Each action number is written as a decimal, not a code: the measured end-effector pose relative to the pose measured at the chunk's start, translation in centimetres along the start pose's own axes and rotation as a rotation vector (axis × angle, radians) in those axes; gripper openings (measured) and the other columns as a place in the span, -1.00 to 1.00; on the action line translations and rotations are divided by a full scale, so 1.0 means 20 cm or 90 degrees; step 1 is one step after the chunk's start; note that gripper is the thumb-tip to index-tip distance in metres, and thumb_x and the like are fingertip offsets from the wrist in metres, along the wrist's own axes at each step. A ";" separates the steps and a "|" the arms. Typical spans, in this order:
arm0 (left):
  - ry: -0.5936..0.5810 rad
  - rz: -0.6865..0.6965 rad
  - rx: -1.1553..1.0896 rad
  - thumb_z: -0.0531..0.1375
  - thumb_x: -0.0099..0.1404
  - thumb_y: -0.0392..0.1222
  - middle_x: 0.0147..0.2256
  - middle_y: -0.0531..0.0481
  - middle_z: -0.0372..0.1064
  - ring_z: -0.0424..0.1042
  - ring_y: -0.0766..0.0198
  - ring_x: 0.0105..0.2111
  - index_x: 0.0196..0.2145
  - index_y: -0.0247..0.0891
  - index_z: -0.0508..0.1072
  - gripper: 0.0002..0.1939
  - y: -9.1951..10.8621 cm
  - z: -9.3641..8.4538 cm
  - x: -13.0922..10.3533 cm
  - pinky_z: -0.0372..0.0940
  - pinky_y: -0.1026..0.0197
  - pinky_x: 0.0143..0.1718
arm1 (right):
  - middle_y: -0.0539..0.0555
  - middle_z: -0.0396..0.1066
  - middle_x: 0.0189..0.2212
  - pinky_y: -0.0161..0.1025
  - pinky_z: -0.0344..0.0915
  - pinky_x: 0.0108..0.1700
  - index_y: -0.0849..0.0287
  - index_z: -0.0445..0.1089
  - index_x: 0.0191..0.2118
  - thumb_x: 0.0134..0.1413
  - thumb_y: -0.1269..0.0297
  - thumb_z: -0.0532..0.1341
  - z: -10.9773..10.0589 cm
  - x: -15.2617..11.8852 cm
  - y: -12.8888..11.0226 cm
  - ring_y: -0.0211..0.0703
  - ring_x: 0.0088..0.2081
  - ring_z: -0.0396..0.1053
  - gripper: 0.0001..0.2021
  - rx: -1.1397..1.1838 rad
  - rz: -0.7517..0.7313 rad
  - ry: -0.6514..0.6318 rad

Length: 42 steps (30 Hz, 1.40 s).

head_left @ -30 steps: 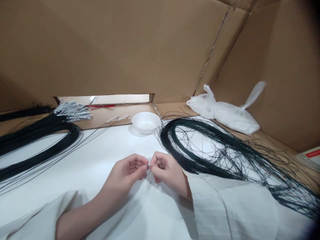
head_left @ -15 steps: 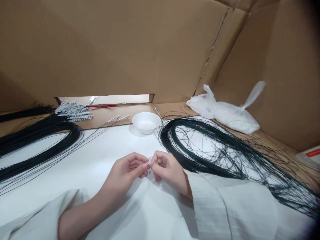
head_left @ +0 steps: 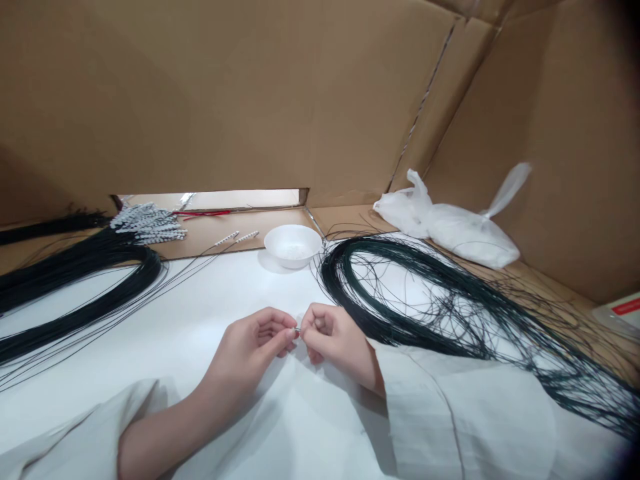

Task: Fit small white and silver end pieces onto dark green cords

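Over the white table [head_left: 210, 293], my left hand [head_left: 255, 343] and my right hand [head_left: 333, 337] meet fingertip to fingertip. Between them shows a short, thin, dark wire-like piece [head_left: 298, 329], pinched from both sides. Most of it is hidden by the fingers, and any small bead on it is too small to make out. Just beyond the hands stands a white bowl [head_left: 293, 247] with small pale bits in its bottom. Close by on the right lies a big loop of dark green wires [head_left: 395, 327], partly under my right sleeve.
At the left, a bundle of dark wires [head_left: 60, 273] ends in black-and-white striped tips [head_left: 147, 223]. Two separate striped tips [head_left: 247, 237] lie left of the bowl. A knotted white plastic bag [head_left: 470, 233] rests at the back right. Cardboard walls [head_left: 210, 100] enclose the table.
My left hand has shifted very slightly toward me. My right hand keeps its place, and both still pinch the thin piece.
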<state>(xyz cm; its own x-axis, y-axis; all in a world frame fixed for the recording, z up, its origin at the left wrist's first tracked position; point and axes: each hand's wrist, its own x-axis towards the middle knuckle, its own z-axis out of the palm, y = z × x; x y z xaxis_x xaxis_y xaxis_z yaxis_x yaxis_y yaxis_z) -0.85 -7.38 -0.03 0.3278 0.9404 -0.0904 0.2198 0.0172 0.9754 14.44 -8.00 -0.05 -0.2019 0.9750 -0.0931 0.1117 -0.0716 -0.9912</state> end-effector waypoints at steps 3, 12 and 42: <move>0.000 0.009 0.012 0.15 0.15 -0.18 -0.48 0.03 0.38 0.36 0.34 -0.47 -0.36 -0.29 0.39 -0.87 -0.01 0.00 0.00 0.28 0.30 -0.39 | -0.12 0.20 -0.77 -0.44 0.14 -0.63 0.22 0.19 -0.57 -0.22 0.45 0.10 0.00 0.00 0.00 -0.40 -0.72 0.17 -0.95 -0.002 -0.002 0.001; 0.001 0.055 0.080 0.12 0.18 -0.19 -0.44 0.05 0.41 0.38 0.33 -0.42 -0.35 -0.24 0.39 -0.90 -0.01 -0.01 -0.02 0.27 0.33 -0.37 | -0.12 0.20 -0.78 -0.44 0.11 -0.63 0.23 0.19 -0.57 -0.21 0.44 0.10 0.00 0.00 0.00 -0.39 -0.71 0.17 -0.95 -0.001 0.004 -0.007; 0.027 0.147 0.230 0.07 0.24 -0.19 -0.32 0.12 0.40 0.37 0.35 -0.32 -0.32 -0.13 0.39 -0.89 -0.02 -0.01 -0.02 0.23 0.30 -0.27 | -0.09 0.21 -0.73 -0.40 0.11 -0.59 0.22 0.21 -0.52 -0.06 0.38 0.09 0.02 -0.01 0.02 -0.37 -0.68 0.18 -0.91 -0.098 -0.049 0.023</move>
<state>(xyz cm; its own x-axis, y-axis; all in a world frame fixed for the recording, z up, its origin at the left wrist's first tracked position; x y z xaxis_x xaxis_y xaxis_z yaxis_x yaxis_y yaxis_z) -1.36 -7.73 -0.41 0.3705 0.9186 0.1378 0.4547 -0.3087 0.8355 14.14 -8.35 -0.41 -0.1812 0.9834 -0.0107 0.2455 0.0347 -0.9688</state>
